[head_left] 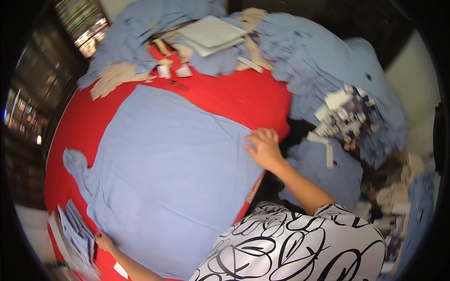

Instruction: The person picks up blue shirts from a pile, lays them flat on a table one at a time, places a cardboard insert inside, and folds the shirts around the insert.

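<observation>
A light blue garment, perhaps a shirt, lies spread nearly flat over a red cloth surface, and what looks like a sleeve sticks out at its left. On the garment's upper right edge rests my right hand, fingers apart and slightly bent, thumb on the fabric. My left hand is at the lower left edge, its fingers closed at the garment's border; blur hides the fingertips. Just left of it sits a stack of folded blue-grey garments with pale sheets beside it.
Red cloth covers the work surface. Piles of blue garments line the far and right sides. White folded sheets lie on the far pile. Many small tags are heaped at right, above another blue garment.
</observation>
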Demonstrator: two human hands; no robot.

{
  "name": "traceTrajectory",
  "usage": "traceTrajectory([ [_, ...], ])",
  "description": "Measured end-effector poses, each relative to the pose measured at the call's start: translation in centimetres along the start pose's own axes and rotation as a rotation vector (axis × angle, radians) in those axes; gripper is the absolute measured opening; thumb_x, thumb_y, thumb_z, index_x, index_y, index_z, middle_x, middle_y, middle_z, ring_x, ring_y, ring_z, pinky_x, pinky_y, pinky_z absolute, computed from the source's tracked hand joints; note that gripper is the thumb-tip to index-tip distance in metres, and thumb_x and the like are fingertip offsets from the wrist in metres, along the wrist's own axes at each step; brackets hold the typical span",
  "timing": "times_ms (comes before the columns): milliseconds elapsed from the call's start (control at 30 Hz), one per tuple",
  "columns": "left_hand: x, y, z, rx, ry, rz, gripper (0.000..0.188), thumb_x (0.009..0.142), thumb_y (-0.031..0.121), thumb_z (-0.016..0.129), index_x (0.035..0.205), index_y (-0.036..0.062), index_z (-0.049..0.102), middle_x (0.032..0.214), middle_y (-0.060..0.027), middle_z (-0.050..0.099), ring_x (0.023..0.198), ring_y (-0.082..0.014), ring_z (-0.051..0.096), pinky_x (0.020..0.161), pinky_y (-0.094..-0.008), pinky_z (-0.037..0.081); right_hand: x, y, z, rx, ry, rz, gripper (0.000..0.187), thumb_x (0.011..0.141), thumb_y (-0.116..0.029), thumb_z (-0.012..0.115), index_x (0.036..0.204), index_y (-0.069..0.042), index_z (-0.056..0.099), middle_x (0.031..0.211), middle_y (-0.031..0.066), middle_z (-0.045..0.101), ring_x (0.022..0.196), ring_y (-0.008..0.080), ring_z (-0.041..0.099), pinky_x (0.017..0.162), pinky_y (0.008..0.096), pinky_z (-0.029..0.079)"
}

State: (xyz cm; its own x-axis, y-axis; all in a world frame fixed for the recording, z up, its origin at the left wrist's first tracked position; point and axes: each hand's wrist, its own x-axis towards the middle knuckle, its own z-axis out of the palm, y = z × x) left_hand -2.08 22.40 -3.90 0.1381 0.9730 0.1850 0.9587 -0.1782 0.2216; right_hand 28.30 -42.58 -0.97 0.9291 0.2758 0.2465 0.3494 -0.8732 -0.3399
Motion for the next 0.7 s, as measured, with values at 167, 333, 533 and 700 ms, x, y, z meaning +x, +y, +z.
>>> traceTrajectory([
  [167,6.1,-8.8,0.7,-0.414,0.103,0.146,0.036,0.079,0.023,0.076,0.099,0.0001,0.057,0.083,-0.0091,0.059,0.077,-0.0224,0.055,0.076,-0.0332,0.046,16.8,0.7,1.5,0.163,0.180,-0.150,0.023,0.087,-0.019,0.063,0.108,-0.009,0.065,0.120,0.0116,0.059,0.114,0.0322,0.050,0.096,0.0445,0.039],
  [333,3.4,-6.5,-1.5,-0.796,-0.282,-0.074,0.039,0.084,0.013,0.070,0.117,-0.0019,0.056,0.092,-0.0086,0.061,0.080,-0.0172,0.057,0.075,-0.0285,0.047,36.1,2.0,1.6,0.054,0.403,-0.154,0.039,0.094,-0.030,0.054,0.123,-0.004,0.059,0.125,0.0204,0.059,0.116,0.0395,0.053,0.099,0.0460,0.040],
  [533,-2.8,-12.0,-3.0,-0.289,0.358,-0.037,0.040,0.086,0.016,0.065,0.121,-0.0038,0.059,0.116,-0.0190,0.064,0.111,-0.0304,0.059,0.097,-0.0387,0.044,48.3,1.9,7.1,-0.207,-0.224,-0.152,0.067,0.091,-0.051,0.052,0.133,0.001,0.053,0.138,0.0268,0.049,0.127,0.0392,0.048,0.108,0.0392,0.036],
  [700,-13.7,1.2,-4.4,-0.275,0.257,0.214,0.036,0.083,0.019,0.068,0.114,0.0015,0.062,0.118,-0.0178,0.061,0.109,-0.0363,0.054,0.095,-0.0441,0.042,52.3,14.7,-1.1,-0.611,0.075,-0.568,0.035,0.094,-0.016,0.041,0.116,0.000,0.063,0.100,0.0269,0.066,0.098,0.0428,0.062,0.087,0.0474,0.048],
])
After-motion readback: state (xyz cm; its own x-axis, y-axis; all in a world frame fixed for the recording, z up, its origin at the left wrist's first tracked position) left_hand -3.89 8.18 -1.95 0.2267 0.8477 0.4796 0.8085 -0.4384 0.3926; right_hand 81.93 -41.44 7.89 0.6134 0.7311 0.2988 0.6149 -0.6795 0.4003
